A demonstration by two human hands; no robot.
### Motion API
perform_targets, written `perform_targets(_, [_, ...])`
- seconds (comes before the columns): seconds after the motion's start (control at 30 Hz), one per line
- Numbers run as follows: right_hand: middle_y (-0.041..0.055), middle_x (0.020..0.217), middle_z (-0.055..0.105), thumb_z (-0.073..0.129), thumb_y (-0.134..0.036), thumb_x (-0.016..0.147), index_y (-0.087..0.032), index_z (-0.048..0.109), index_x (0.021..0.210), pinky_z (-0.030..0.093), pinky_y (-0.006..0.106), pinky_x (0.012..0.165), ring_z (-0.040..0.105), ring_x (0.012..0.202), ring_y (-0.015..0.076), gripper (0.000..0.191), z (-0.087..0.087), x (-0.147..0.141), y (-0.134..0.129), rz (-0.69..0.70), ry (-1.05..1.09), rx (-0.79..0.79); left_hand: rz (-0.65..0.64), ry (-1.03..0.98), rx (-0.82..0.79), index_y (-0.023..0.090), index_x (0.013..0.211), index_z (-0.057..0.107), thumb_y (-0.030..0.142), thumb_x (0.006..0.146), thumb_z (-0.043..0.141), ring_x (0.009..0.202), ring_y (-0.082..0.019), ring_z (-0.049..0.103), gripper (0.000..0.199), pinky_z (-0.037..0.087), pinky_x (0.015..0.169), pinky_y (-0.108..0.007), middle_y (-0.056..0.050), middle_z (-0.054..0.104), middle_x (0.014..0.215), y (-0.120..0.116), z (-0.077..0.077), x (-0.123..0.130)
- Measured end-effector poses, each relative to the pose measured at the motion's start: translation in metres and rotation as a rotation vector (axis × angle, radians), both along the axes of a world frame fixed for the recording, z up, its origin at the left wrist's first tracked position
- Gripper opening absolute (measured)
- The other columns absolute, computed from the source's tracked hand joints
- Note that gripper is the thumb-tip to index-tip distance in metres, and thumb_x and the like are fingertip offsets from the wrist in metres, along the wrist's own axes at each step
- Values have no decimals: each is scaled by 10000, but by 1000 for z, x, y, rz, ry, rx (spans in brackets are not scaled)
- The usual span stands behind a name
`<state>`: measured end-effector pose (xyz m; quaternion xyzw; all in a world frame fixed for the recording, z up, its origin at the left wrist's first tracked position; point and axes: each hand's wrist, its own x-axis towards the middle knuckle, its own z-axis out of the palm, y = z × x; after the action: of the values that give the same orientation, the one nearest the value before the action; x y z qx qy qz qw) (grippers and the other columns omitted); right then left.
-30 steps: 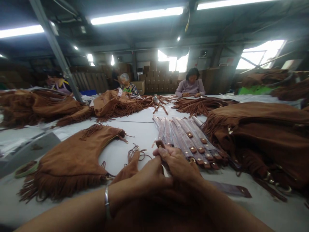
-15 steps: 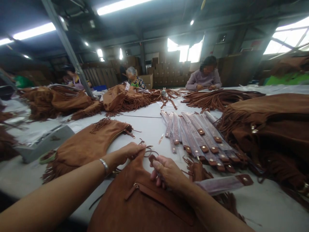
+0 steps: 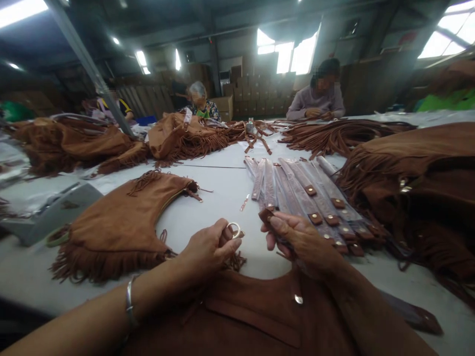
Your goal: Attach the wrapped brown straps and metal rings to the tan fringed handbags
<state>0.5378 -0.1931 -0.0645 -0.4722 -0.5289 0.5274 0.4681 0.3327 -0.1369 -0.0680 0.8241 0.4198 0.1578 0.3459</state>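
My left hand (image 3: 215,244), with a silver bangle on its wrist, is closed on a pale metal ring (image 3: 234,229) above the upper edge of a brown suede bag (image 3: 237,311). My right hand (image 3: 297,242) pinches a brown strap end (image 3: 266,214); a plastic-wrapped length of strap trails under the right forearm, its far tab (image 3: 423,319) showing at the lower right. Ring and strap end are apart, with a gap between the hands. The bag lies close to me, with a slit-like zip pocket and a small metal-tipped strap (image 3: 298,296).
Several plastic-wrapped straps (image 3: 285,183) lie fanned beyond my right hand. A fringed bag (image 3: 122,222) and a grey device (image 3: 55,207) lie to the left. A bag pile (image 3: 415,163) stands at the right. Co-workers sit across the table, one a person in a light sweater (image 3: 315,101).
My left hand now holds a ring up off the bag. My right hand has risen with the strap end and moved right. The bag has shifted, and the view has tilted down.
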Motion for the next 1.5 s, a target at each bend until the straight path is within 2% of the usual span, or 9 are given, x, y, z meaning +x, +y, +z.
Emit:
perform_targets(0.13, [23, 623, 566, 425, -477, 901, -116, 561, 870, 233, 166, 375, 337, 403, 48, 387, 0, -2, -1, 73, -123, -43, 5, 43, 2, 217, 898, 422, 468, 803, 521, 606, -134, 511, 286, 340, 562, -237, 35, 576, 715, -1, -8, -2])
perform_targets(0.2, [20, 616, 562, 415, -493, 899, -121, 555, 853, 250, 167, 383, 352, 410, 54, 400, 0, -7, 0, 96, -175, -82, -27, 44, 25, 213, 870, 423, 474, 817, 504, 636, -139, 531, 279, 353, 583, -240, 28, 588, 728, -2, -11, -3])
perform_targets(0.37, [-1, 539, 530, 379, -517, 905, -129, 530, 804, 201, 161, 358, 323, 371, 50, 429, -5, -10, 8, 149, -157, -214, -183, 98, 157, 204, 812, 486, 448, 861, 440, 697, -146, 524, 253, 362, 613, -244, -8, 578, 801, 0, -19, -6])
perform_targets(0.47, [-19, 489, 489, 357, -514, 916, -129, 531, 774, 187, 156, 350, 288, 353, 46, 446, -8, -6, 15, 251, -140, -282, -262, 96, 219, 195, 838, 503, 427, 873, 427, 709, -147, 513, 246, 364, 631, -248, -25, 566, 825, 2, -22, -8])
perform_targets(0.7, [-30, 457, 461, 409, -533, 892, -116, 539, 756, 183, 129, 321, 285, 343, 41, 458, -4, 0, 22, 400, -156, -389, -492, -2, 221, 169, 826, 466, 344, 890, 439, 684, -136, 478, 189, 344, 621, -249, -14, 548, 781, 5, -14, -13])
perform_targets(1.0, [-45, 392, 431, 464, -511, 876, -102, 551, 727, 170, 125, 292, 285, 300, 39, 444, -3, 3, 23, 486, -106, -495, -598, -74, 349, 166, 831, 459, 362, 902, 409, 670, -134, 477, 215, 361, 617, -252, -22, 552, 783, 4, -18, -17])
perform_targets(1.23, [-35, 402, 463, 476, -486, 870, -86, 577, 719, 155, 154, 287, 277, 284, 41, 439, -5, 11, 32, 708, -73, -567, -689, -42, 547, 161, 826, 456, 376, 905, 380, 610, -157, 469, 241, 337, 557, -279, -28, 557, 721, 6, -18, -16])
perform_targets(1.37, [-44, 384, 437, 492, -466, 872, -75, 572, 704, 178, 147, 313, 283, 294, 35, 433, -2, 9, 35, 753, -63, -599, -698, -59, 537, 170, 844, 454, 405, 903, 381, 608, -156, 489, 253, 348, 557, -275, -25, 573, 732, 6, -21, -16])
perform_targets(1.5, [-46, 379, 429, 499, -491, 869, -75, 558, 689, 209, 144, 335, 308, 305, 36, 457, 2, 7, 36, 785, -100, -643, -723, -42, 459, 170, 863, 466, 434, 893, 405, 622, -154, 507, 272, 371, 573, -273, -30, 588, 760, 9, -25, -16])
